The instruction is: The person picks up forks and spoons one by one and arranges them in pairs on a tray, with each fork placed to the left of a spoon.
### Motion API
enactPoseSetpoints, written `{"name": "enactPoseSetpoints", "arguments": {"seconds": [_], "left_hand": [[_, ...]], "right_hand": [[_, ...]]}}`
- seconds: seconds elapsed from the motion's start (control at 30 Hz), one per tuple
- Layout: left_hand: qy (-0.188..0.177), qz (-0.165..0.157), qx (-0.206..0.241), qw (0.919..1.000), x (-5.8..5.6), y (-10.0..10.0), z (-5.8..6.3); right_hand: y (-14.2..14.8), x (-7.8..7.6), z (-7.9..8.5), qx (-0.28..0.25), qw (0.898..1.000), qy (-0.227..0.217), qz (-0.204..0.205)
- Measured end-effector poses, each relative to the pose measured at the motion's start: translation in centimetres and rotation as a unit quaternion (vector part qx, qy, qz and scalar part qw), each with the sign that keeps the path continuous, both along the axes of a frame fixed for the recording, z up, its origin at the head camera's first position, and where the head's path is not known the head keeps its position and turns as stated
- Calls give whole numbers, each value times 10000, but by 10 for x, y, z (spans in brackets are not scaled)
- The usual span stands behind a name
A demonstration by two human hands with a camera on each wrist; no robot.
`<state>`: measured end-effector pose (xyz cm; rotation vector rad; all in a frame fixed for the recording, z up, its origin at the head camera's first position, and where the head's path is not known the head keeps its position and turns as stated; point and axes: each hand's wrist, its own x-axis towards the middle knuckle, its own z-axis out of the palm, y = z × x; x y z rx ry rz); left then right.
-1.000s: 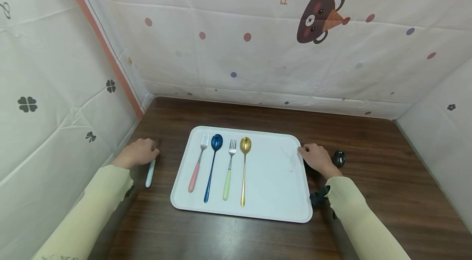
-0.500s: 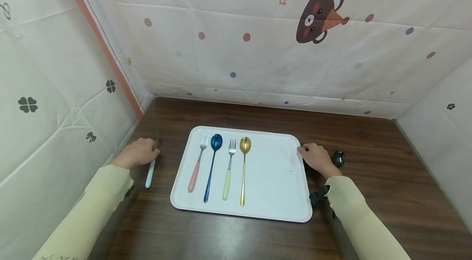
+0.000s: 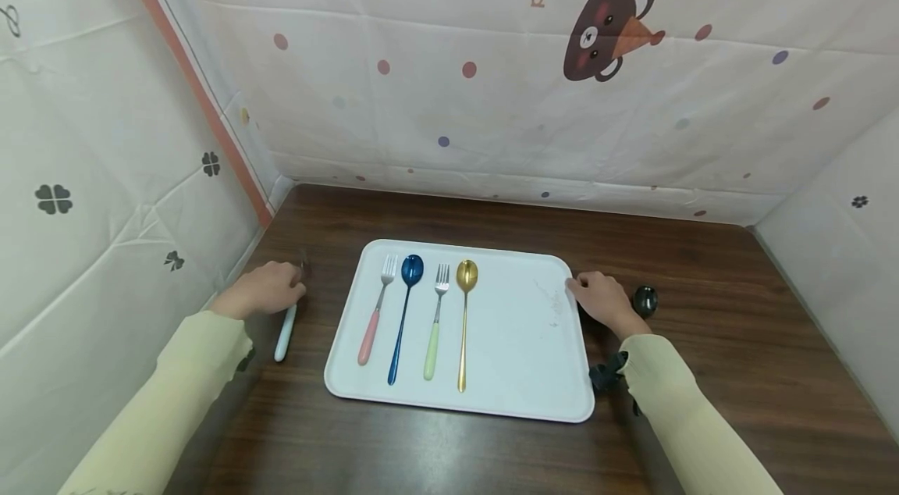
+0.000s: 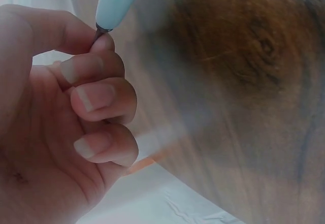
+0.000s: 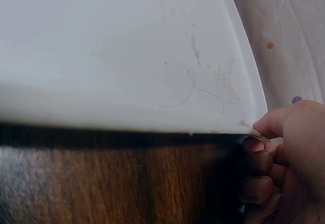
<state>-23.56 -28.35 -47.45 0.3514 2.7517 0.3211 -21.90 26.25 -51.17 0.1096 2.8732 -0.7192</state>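
Left hand [image 3: 263, 290] palm-down in a pinch on blue-handled utensil [image 3: 285, 333], right hand [image 3: 599, 297] likewise on tray rim [image 3: 580, 347]

On the brown bench [image 3: 421, 452], a white tray [image 3: 527, 343] bore a pink-handled fork [image 3: 373, 324], a blue spoon [image 3: 403, 323], a green-handled fork [image 3: 433, 337] and a gold spoon [image 3: 463, 323] in a row; the left hand [image 3: 267, 288] held a pale-handled utensil [image 3: 285, 335], while the right hand [image 3: 601, 298] held the tray's edge

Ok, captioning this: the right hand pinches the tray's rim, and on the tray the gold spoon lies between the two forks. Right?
Not the gold spoon: the head view shows the blue spoon between the pink-handled fork and the green-handled fork. The rest stands.
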Motion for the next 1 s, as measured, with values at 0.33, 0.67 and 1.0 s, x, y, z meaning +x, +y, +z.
{"name": "enactPoseSetpoints", "arguments": {"seconds": [0.33, 0.67, 1.0], "left_hand": [[178, -185, 187, 9995, 6, 14, 14], [250, -284, 378, 9986, 11, 32, 24], [257, -394, 506, 9976, 15, 48, 24]], "right_hand": [[1, 0, 0, -9, 10000, -28, -44], [1, 1, -2, 47, 10000, 10, -17], [0, 1, 0, 16, 10000, -2, -57]]}}
